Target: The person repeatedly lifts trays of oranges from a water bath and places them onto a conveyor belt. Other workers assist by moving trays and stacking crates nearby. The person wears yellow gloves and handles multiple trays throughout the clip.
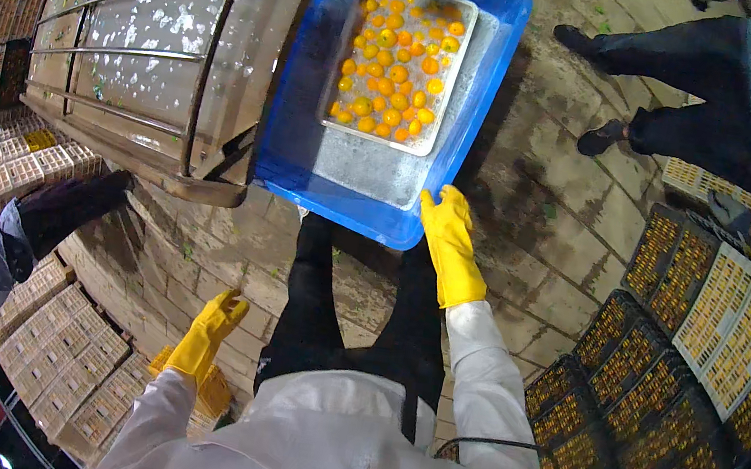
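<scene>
A blue plastic tub point(287, 143) stands before me. In its upper part lies a white perforated tray point(423, 149) with many small orange and yellow citrus fruits point(398, 73), apparently in water. My right hand point(450, 241), in a yellow rubber glove, is at the tub's near right corner, its fingertips by the rim; whether it grips the rim is not clear. My left hand point(211, 330), in a matching glove, hangs over the paving with its fingers slightly curled and apart, holding nothing.
A metal-framed tank point(223, 141) with foamy water adjoins the tub on the left. Stacked pale crates point(62, 363) stand lower left; dark crates of fruit point(639, 408) stand at right. One person's legs point(688, 55) show upper right, and another person point(21, 242) is at left.
</scene>
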Demonstrator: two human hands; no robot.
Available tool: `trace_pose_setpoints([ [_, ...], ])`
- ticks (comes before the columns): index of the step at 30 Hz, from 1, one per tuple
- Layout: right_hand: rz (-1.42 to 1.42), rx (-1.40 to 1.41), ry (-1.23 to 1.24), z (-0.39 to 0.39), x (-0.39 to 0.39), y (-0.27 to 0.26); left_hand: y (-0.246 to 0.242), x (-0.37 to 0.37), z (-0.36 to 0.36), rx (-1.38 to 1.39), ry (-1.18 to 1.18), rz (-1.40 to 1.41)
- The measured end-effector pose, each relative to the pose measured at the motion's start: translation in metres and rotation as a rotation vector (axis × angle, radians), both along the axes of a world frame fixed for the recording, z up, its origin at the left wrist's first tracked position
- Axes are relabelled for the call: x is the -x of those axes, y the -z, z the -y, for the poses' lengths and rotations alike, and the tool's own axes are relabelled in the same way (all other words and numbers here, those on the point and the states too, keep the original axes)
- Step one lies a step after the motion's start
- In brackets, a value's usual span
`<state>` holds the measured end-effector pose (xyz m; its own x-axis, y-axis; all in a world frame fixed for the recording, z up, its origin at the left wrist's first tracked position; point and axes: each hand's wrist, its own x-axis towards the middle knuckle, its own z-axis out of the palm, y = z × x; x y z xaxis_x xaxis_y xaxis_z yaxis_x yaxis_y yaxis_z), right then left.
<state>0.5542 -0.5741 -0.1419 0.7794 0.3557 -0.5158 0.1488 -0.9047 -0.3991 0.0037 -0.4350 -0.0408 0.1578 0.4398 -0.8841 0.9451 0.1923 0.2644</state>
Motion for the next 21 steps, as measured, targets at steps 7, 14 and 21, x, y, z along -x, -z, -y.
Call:
trace_pose_setpoints([
  [7, -0.047, 0.101, 0.095, -0.041, -0.054, -0.037, 0.064, -0.108, -0.009, -0.003, -0.288, 0.27],
  [14, 0.034, 0.243, 0.154, -0.075, -0.054, -0.023, 0.103, -0.194, -0.074, 0.023, -0.92, 0.268],
  [21, 0.109, 0.318, 0.163, -0.056, -0.034, -0.012, 0.089, -0.23, -0.034, -0.087, -1.105, 0.363],
])
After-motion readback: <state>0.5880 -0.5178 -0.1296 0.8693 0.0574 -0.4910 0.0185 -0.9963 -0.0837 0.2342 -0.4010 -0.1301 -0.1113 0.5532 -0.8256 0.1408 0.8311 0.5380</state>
